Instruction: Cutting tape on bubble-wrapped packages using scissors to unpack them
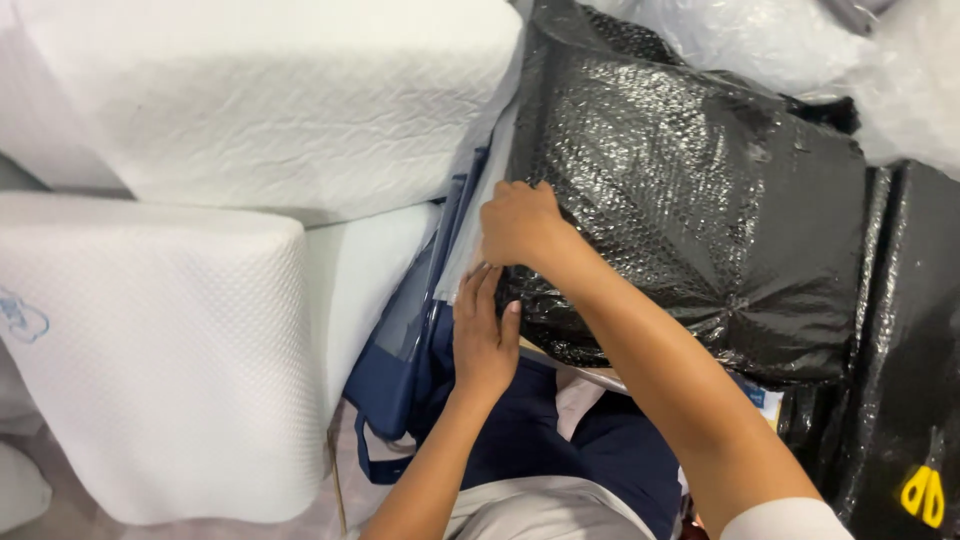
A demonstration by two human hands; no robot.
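Observation:
A large parcel wrapped in black bubble wrap (690,200) lies across the middle and right. My right hand (518,222) curls over its left edge, fingers closed on the wrap. Just below, my left hand (483,335) presses flat against the parcel's lower left corner, next to a navy blue carry bag (400,370) with a clear window. My lap in dark blue cloth sits under both arms.
Two white foam pillows fill the left: one at the top (270,100), one lower (150,350). Clear bubble wrap (760,35) lies at the top right. More black-wrapped bundles (900,380) stand at the right edge, with yellow scissor handles (924,494) near the bottom right corner.

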